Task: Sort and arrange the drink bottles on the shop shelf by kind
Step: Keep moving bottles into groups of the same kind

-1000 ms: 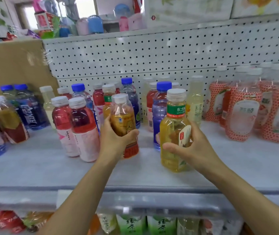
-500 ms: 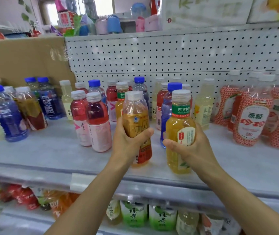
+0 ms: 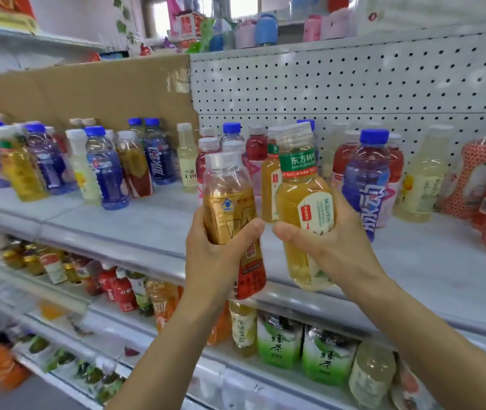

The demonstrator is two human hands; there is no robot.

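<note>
The grey shelf (image 3: 147, 220) runs across the view, backed by white pegboard (image 3: 354, 84) on the right and brown cardboard (image 3: 88, 93) on the left. A lower shelf (image 3: 135, 327) beneath it carries more drinks, among them green tea packs (image 3: 280, 340). On the shelf's left stretch stands a mixed cluster (image 3: 58, 167) of blue-capped, yellow and red-labelled bottles. Behind the hands stands a second mix of red and yellow drinks, with a blue bottle (image 3: 366, 184) and a pale bottle (image 3: 419, 184) to its right. At the far right are red-netted bottles (image 3: 478, 184), partly cut off by the frame edge.

The left hand (image 3: 215, 258) grips the amber bottle (image 3: 230, 196) around its middle, with the thumb across the label. The bottle is off the shelf, in front of its front edge, with its top leaning a little left. The right hand (image 3: 333, 241) wraps around the lower half of the tea bottle (image 3: 301, 184), which has a green neck band. This bottle is also in the air and leans the same way. The two held bottles are just beside each other, and the thumbs nearly touch.
</note>
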